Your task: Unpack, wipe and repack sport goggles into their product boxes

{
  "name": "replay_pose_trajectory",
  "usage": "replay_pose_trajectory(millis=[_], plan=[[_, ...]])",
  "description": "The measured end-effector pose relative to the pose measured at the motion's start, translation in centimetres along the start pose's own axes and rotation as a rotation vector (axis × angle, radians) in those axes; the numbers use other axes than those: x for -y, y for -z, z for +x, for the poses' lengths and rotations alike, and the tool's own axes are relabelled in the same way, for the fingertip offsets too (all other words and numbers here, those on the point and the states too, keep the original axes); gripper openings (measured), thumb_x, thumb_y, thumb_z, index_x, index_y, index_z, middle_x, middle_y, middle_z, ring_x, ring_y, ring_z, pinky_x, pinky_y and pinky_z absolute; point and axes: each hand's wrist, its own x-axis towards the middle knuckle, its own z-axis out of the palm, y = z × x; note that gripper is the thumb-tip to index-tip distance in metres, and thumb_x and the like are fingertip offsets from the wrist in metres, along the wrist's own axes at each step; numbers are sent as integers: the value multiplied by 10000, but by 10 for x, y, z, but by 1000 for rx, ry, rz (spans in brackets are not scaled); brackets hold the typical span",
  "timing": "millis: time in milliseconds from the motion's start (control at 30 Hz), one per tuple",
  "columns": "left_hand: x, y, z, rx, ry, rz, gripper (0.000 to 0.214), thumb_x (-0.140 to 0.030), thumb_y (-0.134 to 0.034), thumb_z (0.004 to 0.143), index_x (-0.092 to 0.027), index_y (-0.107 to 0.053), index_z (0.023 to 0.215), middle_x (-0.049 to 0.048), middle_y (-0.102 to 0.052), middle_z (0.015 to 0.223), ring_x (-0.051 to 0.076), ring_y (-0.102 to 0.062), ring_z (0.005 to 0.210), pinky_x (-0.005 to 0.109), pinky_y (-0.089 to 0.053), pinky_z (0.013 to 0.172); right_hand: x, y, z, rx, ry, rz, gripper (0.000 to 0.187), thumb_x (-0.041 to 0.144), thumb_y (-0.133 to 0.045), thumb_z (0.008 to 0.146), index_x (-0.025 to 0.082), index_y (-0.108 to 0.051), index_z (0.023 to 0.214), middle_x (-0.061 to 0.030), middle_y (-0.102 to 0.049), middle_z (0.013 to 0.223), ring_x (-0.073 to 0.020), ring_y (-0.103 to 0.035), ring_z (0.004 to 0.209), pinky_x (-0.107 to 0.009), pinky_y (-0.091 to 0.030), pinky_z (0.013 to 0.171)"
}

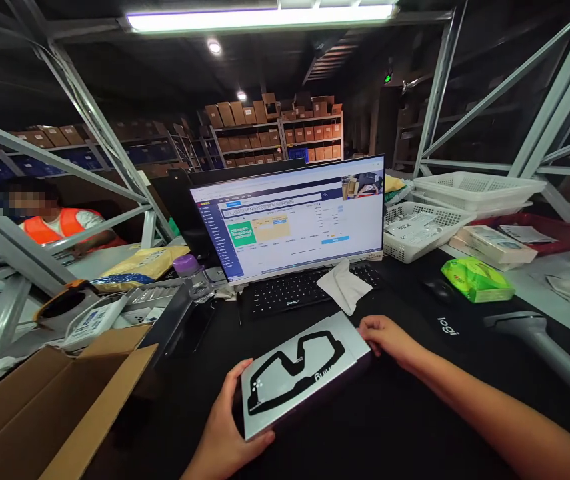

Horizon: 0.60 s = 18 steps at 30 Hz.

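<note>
Silver-grey box (302, 373) lies between two hands over the worktop (365, 433): the left hand (227, 427) spreads its fingers round one end, thumb at the near edge; the right hand (385, 337) has curled fingers, seemingly pinching the other. A seam crosses there, but no contents show; whether it is opened, I cannot tell. Bare room lies nearest; cloth (345, 287) and keyboard (285, 293) limit the far side, carton (89, 393) left, scanner (539, 340) right.
</note>
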Motion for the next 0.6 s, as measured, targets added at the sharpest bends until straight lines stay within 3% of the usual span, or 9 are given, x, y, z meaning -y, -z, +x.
replay_pose_trajectory(millis=[100,200,433,600], plan=[[3,6,4,-17,13,-25,1030,-729,-781,546,-247,-431,1387,127,-584,1356,372,-578,1248,539,-456,1076,4,30,6,-76,17,-75,332,460,-624,715,220,-451,565,68,-392,499,-96,-361,470,-244,-301,476],[8,16,7,-36,36,-91,1070,-806,-759,510,-246,-456,1369,132,-591,1353,382,-570,1256,550,-439,1094,6,56,8,-31,-17,-178,258,399,-615,667,210,-484,548,62,-406,492,-100,-380,464,-247,-316,475],[-1,52,13,-137,145,-274,1245,-811,-764,497,-299,-286,1527,130,-552,1413,421,-542,1292,601,-406,1118,10,80,1,106,-81,-364,220,355,-559,700,200,-489,560,50,-411,530,-95,-381,471,-237,-283,467],[-7,70,9,-367,52,-103,1081,-681,-753,655,-284,-284,1545,130,-443,1521,436,-418,1403,645,-330,1156,12,101,-14,273,-167,-516,134,280,-588,657,175,-604,576,-2,-539,545,-142,-506,508,-267,-394,513]])
